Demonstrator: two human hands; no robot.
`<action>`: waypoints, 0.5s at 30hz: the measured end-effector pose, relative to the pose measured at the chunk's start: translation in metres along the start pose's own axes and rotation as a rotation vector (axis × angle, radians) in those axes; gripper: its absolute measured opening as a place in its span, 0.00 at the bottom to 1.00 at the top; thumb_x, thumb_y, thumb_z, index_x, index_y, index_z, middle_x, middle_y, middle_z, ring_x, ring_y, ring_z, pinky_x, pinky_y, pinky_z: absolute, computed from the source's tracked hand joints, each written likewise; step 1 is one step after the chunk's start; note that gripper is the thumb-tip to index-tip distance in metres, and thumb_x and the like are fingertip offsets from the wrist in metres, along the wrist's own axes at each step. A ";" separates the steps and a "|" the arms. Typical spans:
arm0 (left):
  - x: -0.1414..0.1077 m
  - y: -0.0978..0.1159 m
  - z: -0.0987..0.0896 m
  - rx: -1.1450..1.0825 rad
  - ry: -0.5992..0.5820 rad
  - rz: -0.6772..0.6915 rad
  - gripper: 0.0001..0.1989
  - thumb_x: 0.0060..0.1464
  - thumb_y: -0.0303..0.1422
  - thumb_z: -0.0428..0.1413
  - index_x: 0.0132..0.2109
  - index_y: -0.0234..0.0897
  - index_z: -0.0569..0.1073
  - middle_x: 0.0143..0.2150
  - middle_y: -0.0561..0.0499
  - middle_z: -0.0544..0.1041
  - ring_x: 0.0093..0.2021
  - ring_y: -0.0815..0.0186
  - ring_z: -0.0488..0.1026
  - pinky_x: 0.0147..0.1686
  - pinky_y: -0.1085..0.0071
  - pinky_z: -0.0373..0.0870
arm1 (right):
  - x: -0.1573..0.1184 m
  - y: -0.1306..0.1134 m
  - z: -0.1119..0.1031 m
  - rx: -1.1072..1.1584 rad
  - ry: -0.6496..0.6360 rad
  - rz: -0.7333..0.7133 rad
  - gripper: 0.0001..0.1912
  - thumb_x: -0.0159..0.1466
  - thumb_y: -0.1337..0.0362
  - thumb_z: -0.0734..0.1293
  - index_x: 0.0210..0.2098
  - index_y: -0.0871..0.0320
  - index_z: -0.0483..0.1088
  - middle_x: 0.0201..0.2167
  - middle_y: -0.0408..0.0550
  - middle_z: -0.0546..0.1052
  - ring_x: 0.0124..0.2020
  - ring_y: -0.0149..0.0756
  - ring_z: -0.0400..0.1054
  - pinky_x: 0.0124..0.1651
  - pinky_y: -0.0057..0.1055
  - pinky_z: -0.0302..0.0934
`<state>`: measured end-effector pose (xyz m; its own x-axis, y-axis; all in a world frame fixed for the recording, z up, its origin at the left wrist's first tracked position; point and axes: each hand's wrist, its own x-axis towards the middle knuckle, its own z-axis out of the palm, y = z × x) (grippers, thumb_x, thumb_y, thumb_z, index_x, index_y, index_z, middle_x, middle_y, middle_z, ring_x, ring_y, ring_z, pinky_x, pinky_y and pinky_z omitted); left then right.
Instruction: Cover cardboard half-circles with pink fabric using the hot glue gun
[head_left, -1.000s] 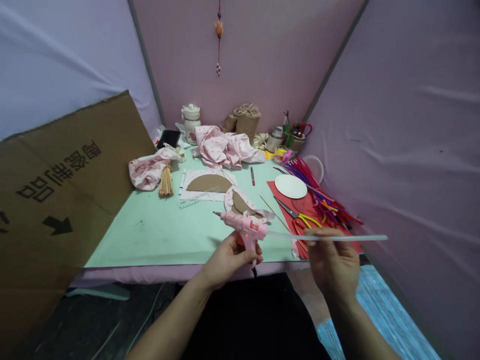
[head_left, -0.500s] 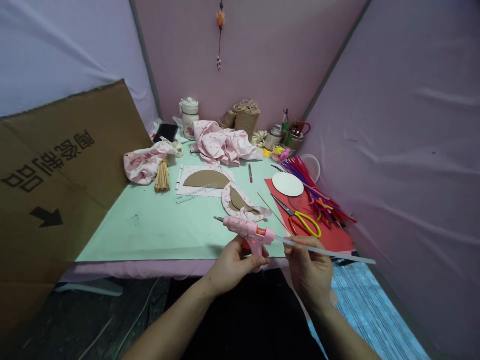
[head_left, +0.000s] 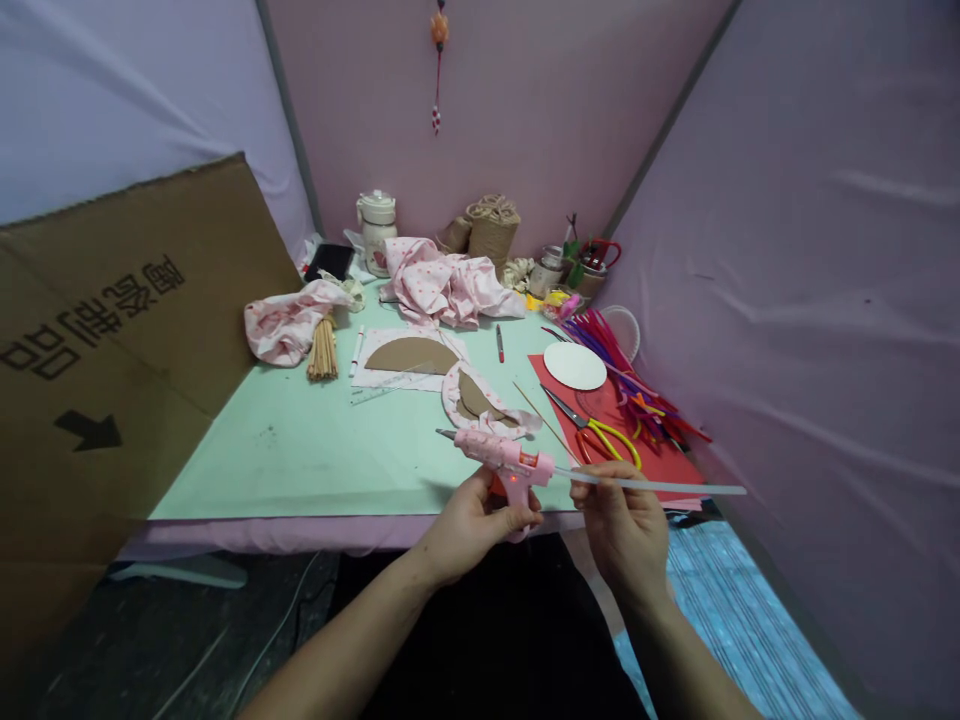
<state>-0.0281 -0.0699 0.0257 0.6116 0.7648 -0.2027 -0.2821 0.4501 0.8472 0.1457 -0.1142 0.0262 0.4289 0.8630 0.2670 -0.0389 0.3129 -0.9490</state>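
Our left grip held the glue gun by its handle so its rear faced our right grip, which pinched the glue stick in line. Scissors lay beyond.

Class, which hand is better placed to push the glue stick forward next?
Probably the right hand: it pinches the glue stick behind the glue gun, whose handle the left hand holds.

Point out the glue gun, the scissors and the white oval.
Glue gun [head_left: 489,449]: head view, on the pink barrel.
Scissors [head_left: 616,444]: head view, on the yellow handle's lower loop edge.
White oval [head_left: 574,366]: head view, on the middle of its flat face.
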 end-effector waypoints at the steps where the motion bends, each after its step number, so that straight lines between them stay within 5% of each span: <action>1: 0.001 -0.001 0.001 -0.002 0.004 -0.001 0.26 0.39 0.42 0.71 0.41 0.35 0.71 0.36 0.49 0.76 0.36 0.65 0.73 0.35 0.70 0.67 | 0.000 0.000 0.000 0.006 -0.006 0.007 0.11 0.62 0.55 0.69 0.33 0.56 0.70 0.23 0.41 0.73 0.25 0.30 0.66 0.30 0.28 0.62; 8: 0.008 -0.007 0.005 -0.007 -0.007 0.012 0.25 0.42 0.42 0.69 0.43 0.34 0.71 0.38 0.48 0.76 0.38 0.65 0.73 0.37 0.70 0.68 | -0.004 0.007 0.005 -0.025 -0.022 0.050 0.15 0.60 0.50 0.70 0.37 0.54 0.72 0.30 0.43 0.75 0.32 0.34 0.70 0.36 0.30 0.66; 12: 0.014 -0.018 0.018 0.025 -0.119 -0.007 0.25 0.39 0.41 0.70 0.42 0.33 0.71 0.32 0.52 0.74 0.30 0.69 0.70 0.31 0.72 0.66 | -0.011 0.003 0.001 -0.246 -0.174 0.223 0.17 0.54 0.48 0.72 0.31 0.55 0.75 0.28 0.47 0.77 0.33 0.42 0.72 0.40 0.39 0.69; 15: 0.019 -0.023 0.030 0.072 -0.199 -0.068 0.24 0.39 0.42 0.69 0.40 0.33 0.72 0.31 0.52 0.73 0.30 0.67 0.70 0.31 0.71 0.67 | -0.018 -0.004 -0.002 -0.237 -0.148 0.340 0.16 0.54 0.49 0.72 0.28 0.56 0.76 0.27 0.48 0.78 0.34 0.44 0.73 0.43 0.42 0.70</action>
<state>0.0119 -0.0798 0.0172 0.7632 0.6245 -0.1659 -0.1861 0.4582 0.8692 0.1401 -0.1313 0.0247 0.2925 0.9542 -0.0624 0.0601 -0.0835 -0.9947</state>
